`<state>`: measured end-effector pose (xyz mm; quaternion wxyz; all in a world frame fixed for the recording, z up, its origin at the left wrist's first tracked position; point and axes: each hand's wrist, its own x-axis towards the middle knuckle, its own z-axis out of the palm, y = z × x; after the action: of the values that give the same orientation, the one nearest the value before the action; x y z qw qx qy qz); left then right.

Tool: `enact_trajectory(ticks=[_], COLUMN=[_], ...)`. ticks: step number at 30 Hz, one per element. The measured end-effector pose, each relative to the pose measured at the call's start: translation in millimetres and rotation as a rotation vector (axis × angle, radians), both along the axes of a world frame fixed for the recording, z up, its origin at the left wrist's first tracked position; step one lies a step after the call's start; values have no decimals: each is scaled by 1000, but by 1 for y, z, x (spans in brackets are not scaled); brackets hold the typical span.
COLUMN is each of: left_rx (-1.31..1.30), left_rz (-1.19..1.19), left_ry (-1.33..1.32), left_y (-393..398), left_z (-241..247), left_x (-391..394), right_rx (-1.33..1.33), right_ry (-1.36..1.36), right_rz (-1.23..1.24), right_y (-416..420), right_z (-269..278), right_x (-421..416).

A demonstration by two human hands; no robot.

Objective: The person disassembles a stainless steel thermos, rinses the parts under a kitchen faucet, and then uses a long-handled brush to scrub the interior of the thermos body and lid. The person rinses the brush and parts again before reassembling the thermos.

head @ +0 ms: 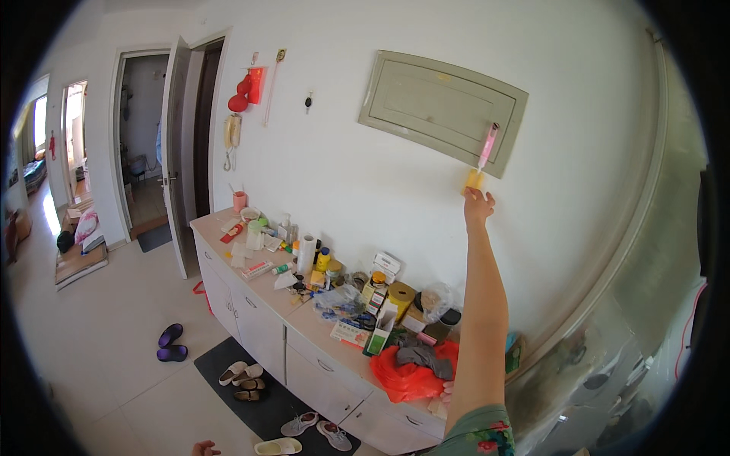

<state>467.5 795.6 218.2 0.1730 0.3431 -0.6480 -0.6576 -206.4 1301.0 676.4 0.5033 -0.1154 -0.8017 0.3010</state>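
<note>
My right hand (478, 206) is raised to the wall, its fingertips at a yellow item (473, 181) below a pink strap-like holder (487, 146). The pink piece hangs against the lower right of a grey-green metal wall panel (436, 108). Whether the fingers grip the yellow item or only touch it is unclear. Low at the bottom edge, my left hand (205, 448) shows only in part, over the floor near a pale slip-on shoe (278, 446); nothing is seen in it.
A long cabinet (353, 370) along the wall bears bottles, boxes, a red plastic bag (402, 379) and a clear bag (340, 302). Shoes stand on a dark mat (219, 356); purple slippers (172, 353) lie left of it. A door (175, 159) stands ajar beyond.
</note>
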Motion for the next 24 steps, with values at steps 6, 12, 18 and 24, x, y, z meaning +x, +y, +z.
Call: enact_trajectory(ticks=[6, 12, 18, 24], left_rx=[151, 177, 155, 176], left_rz=[40, 23, -101, -170], left_ry=[-81, -80, -14, -69], left_y=[8, 5, -4, -9], left_z=[-33, -41, -39, -62], left_x=[3, -11, -42, -45], right_rx=[-145, -219, -100, -185], right_ry=[-107, 349, 457, 517], right_rz=[157, 511, 168, 312], right_y=[-10, -31, 5, 38], right_z=[14, 19, 19, 24], right_x=[-18, 17, 19, 26])
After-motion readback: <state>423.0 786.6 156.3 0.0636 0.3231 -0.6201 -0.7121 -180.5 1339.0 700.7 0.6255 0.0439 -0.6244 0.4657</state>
